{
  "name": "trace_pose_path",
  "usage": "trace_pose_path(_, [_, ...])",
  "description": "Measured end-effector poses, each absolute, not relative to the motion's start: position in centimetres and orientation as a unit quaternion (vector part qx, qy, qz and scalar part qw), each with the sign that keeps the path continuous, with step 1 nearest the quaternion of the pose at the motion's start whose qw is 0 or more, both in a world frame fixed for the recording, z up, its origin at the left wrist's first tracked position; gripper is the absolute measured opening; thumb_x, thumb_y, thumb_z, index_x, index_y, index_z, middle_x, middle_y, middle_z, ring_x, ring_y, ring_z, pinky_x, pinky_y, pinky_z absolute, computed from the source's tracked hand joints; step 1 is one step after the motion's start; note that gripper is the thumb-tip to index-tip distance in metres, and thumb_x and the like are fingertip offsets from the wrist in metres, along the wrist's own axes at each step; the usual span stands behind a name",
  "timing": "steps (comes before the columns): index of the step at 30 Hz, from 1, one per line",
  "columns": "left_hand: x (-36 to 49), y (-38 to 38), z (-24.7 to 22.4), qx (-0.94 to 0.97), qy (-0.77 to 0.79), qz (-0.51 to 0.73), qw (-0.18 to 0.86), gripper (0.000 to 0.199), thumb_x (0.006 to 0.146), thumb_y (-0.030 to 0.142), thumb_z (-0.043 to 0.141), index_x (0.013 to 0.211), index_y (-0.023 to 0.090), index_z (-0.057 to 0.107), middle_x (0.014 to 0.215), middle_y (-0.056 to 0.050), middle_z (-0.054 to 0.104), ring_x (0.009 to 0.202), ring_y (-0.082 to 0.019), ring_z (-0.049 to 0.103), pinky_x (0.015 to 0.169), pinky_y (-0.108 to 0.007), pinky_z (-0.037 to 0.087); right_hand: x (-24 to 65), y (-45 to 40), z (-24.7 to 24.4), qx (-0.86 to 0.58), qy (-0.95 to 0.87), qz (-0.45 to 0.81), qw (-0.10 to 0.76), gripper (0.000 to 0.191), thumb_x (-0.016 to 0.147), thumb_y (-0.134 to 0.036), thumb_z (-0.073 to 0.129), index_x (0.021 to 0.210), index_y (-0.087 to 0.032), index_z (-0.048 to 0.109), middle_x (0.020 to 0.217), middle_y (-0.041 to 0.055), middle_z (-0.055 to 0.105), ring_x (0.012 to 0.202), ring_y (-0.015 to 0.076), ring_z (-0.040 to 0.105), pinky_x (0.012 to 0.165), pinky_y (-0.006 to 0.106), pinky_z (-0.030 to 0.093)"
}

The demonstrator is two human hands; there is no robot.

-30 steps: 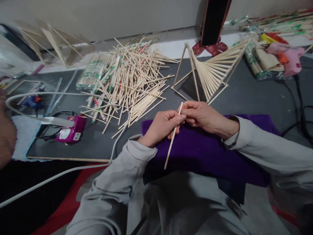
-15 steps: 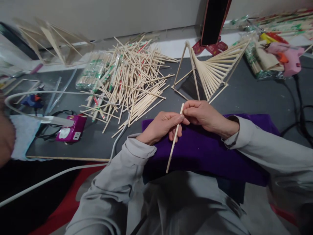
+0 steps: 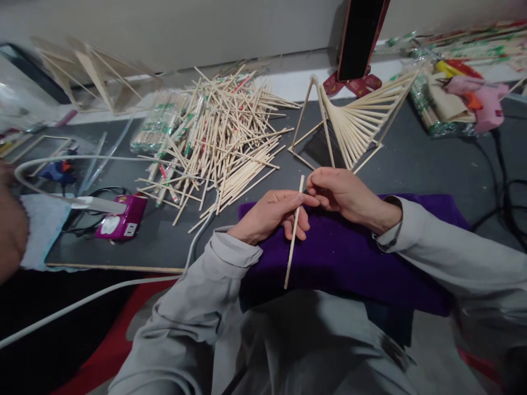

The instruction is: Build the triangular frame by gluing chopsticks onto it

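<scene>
My left hand (image 3: 275, 214) is closed on a thin wooden stick (image 3: 293, 241), pinched between thumb and fingers. The stick slants, its upper end above the hand and its lower end over a purple cloth (image 3: 349, 252). Just right of the stick's upper end is my right hand (image 3: 341, 195), thumb and fingertips curled together; whether anything small sits between them is hidden. Beyond my hands stands a fan-shaped frame of glued sticks (image 3: 358, 123). To its left lies a big pile of loose wooden sticks (image 3: 234, 126).
A pink glue gun (image 3: 481, 99) rests on wrapped sticks at the right. At left are a magenta power adapter (image 3: 121, 216) with a white cable, a blue glue gun (image 3: 60, 169) and bagged sticks (image 3: 158, 123). A phone (image 3: 356, 41) stands at the back. Another person's hand (image 3: 10, 225) shows at the left edge.
My right fingertips have come away from the stick's upper end. The stick's top has shifted slightly left in my left hand, so it stands a bit more upright.
</scene>
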State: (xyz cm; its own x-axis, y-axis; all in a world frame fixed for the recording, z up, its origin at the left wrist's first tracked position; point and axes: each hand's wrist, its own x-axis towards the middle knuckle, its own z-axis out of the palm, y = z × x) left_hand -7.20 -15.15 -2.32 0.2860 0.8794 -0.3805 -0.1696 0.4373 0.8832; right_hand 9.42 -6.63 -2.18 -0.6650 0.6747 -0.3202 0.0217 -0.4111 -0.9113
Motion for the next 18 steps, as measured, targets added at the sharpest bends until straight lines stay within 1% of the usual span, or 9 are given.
trace_pose_path(4, [-7.15,-15.12,-2.36,0.388,0.471,0.364,0.704,0.041,0.088,0.046,0.062,0.108,0.011,0.067,0.064,-0.004,0.069,0.049,-0.014,0.068,0.038,-0.016,0.044,9.38,-6.79,-2.39,-0.356,-0.494,0.759,0.233,0.006,0.079,-0.021,0.063,0.08,-0.018,0.058,0.048,-0.0068,0.048,0.04,0.0047,0.038,0.038,0.018,0.021])
trace_pose_path(6, [-7.1,-15.08,-2.36,0.395,0.469,0.361,0.703,0.039,0.088,0.044,0.062,0.109,0.011,0.067,0.063,-0.003,0.069,0.049,-0.014,0.068,0.038,-0.016,0.043,9.4,-6.83,-2.43,-0.354,-0.49,0.76,0.239,0.012,0.076,-0.017,0.065,0.087,-0.018,0.06,0.051,-0.0067,0.051,0.042,0.005,0.041,0.04,0.018,0.024])
trace_pose_path(8, [-7.02,-15.02,-2.33,0.401,0.467,0.357,0.703,0.037,0.089,0.042,0.061,0.108,0.011,0.066,0.063,-0.003,0.069,0.049,-0.014,0.068,0.037,-0.015,0.043,9.43,-6.86,-2.41,-0.348,-0.492,0.761,0.241,0.015,0.077,-0.017,0.065,0.091,-0.017,0.062,0.052,-0.0063,0.052,0.043,0.0052,0.043,0.04,0.017,0.025])
trace_pose_path(12, [-6.73,-14.92,-2.26,0.4,0.48,0.35,0.698,0.033,0.09,0.04,0.06,0.105,0.011,0.065,0.064,-0.004,0.07,0.05,-0.015,0.069,0.036,-0.015,0.042,9.55,-6.85,-2.1,-0.348,-0.537,0.725,0.255,0.009,0.078,-0.018,0.065,0.086,-0.014,0.065,0.049,-0.0056,0.051,0.041,0.0043,0.041,0.038,0.017,0.022])
trace_pose_path(14, [-6.6,-14.89,-2.25,0.401,0.484,0.357,0.691,0.032,0.09,0.041,0.06,0.1,0.011,0.067,0.066,-0.005,0.07,0.054,-0.016,0.07,0.037,-0.015,0.043,9.6,-6.86,-1.9,-0.352,-0.562,0.704,0.255,0.007,0.078,-0.017,0.064,0.084,-0.014,0.066,0.048,-0.0053,0.052,0.04,0.0044,0.041,0.037,0.017,0.021])
trace_pose_path(18, [-6.54,-14.88,-2.3,0.424,0.485,0.366,0.672,0.028,0.087,0.037,0.065,0.09,0.01,0.072,0.073,-0.006,0.072,0.061,-0.012,0.069,0.044,-0.015,0.047,9.71,-7.0,-1.83,-0.339,-0.604,0.679,0.243,0.007,0.079,-0.015,0.062,0.082,-0.014,0.067,0.049,-0.0049,0.053,0.041,0.0046,0.043,0.038,0.018,0.026])
